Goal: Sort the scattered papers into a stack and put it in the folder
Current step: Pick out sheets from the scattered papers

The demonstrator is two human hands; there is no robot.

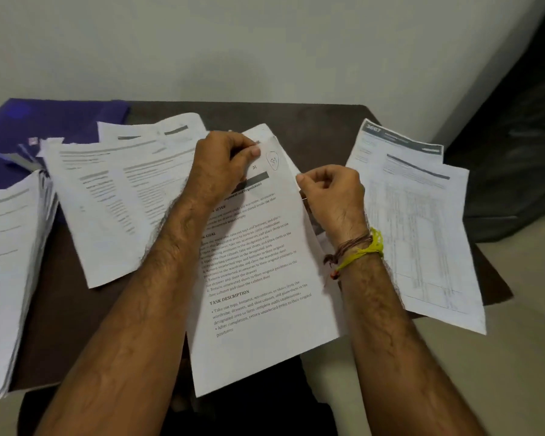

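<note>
A printed sheet (261, 297) with the headings "TASK GOAL" and "TASK DESCRIPTION" is held up over the middle of the dark table (312, 121). My left hand (224, 165) pinches its top edge, and my right hand (334, 196) grips its right edge, with more sheets behind it. Loose papers (117, 196) lie fanned to the left. A thick stack (10, 278) sits at the far left edge. Two sheets with tables (422, 221) lie on the right. A purple folder (54, 124) lies at the back left, partly under the papers.
A pale wall (265, 42) stands right behind the table. A dark cushion or bag (523, 152) sits at the right. The right sheets overhang the table's edge onto a light surface (501, 372).
</note>
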